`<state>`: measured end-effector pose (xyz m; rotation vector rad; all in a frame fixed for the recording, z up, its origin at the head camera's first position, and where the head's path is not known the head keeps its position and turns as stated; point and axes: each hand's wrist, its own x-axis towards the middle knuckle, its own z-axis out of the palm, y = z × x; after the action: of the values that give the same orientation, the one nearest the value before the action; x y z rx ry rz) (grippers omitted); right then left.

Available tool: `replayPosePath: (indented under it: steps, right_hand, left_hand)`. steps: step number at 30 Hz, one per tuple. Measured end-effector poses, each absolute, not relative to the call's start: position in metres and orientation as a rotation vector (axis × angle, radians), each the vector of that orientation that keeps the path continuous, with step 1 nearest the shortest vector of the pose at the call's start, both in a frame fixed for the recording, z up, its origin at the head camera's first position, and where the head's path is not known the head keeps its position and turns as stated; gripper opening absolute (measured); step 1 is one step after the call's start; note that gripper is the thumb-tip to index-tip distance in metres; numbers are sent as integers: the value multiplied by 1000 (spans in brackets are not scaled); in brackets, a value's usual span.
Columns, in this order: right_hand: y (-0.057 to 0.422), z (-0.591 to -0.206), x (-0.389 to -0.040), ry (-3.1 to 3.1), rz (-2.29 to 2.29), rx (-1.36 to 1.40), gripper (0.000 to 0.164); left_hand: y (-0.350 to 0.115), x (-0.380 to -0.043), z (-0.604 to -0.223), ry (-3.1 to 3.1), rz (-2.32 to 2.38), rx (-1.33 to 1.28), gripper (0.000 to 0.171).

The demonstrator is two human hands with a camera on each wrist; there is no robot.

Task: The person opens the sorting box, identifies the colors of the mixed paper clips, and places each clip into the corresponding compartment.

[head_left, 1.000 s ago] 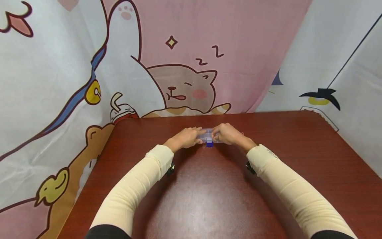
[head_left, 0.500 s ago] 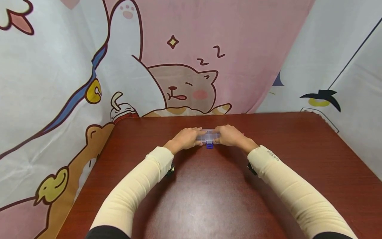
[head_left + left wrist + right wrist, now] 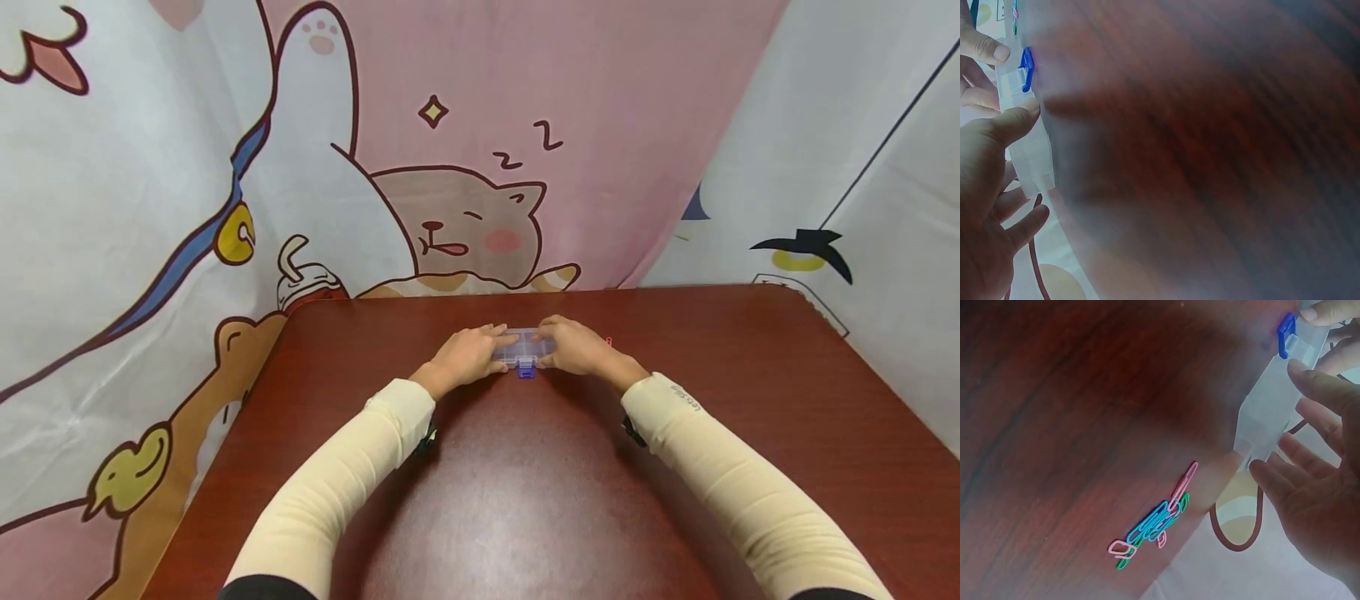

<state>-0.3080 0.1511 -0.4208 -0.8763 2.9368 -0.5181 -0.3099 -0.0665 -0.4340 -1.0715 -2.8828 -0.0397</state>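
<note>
A clear plastic compartment box (image 3: 523, 347) lies near the far side of the table, its blue latch (image 3: 527, 372) facing me. My left hand (image 3: 467, 355) holds the box's left end, thumb along the front side and fingers over the top. On the other end, my right hand (image 3: 576, 347) grips it the same way, its thumb close beside the latch. The right wrist view shows the latch (image 3: 1286, 334) sticking out from the front wall. Beyond the right end of the box, several pink, blue and green paper clips (image 3: 1150, 522) lie in a loose pile.
The dark red wooden table (image 3: 480, 500) spreads out around the box. Its far edge meets a printed cartoon cloth (image 3: 637, 125) hanging behind. Most of the paper clips are hidden behind my right hand in the head view.
My right hand's fingers have moved from a pinch near the box's middle, by the latch, out to its right end. The left hand has stayed on the left end.
</note>
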Motion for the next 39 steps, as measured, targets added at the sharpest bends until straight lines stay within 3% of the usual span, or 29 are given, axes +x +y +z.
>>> replayPosePath:
  steps: [8, 15, 21, 31, 39]
  right_hand:
    - [152, -425, -309, 2942, -435, -864, 58]
    - [150, -420, -309, 2906, -433, -853, 57]
    - [150, -420, -312, 2901, -417, -845, 57]
    - [149, -420, -313, 2897, -427, -837, 57]
    - [152, -410, -317, 2824, -473, -811, 58]
  left_hand:
    - [-69, -309, -441, -2840, -78, -1085, 57]
    - [-72, -304, -445, -2869, -165, -1082, 58]
    - [-72, -301, -447, -2840, -182, -1095, 69]
    - [-69, -302, -455, -2990, -280, -594, 108]
    - [-70, -301, -463, -3098, -263, -513, 104]
